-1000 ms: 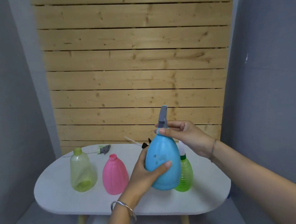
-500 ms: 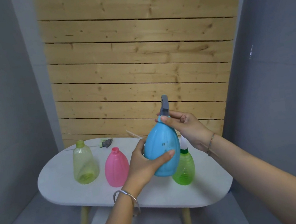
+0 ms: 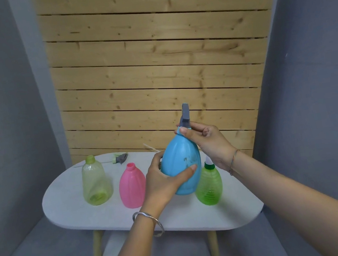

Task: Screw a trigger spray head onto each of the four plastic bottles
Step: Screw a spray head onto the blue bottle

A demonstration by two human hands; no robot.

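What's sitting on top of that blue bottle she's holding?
A grey trigger spray head sits on the blue bottle. The right hand grips its collar, hiding the joint; the left hand holds the body.

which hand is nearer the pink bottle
Left. The left hand, gripping the blue bottle, sits just right of the pink bottle. The right hand is farther, up at the blue bottle's neck.

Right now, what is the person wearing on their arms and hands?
Both forearms are bare, with no sleeves or gloves in view. The left hand has a smooth silver bangle loose at the wrist. The right hand has a much thinner bracelet, a fine band at the wrist. No rings or watch are visible.
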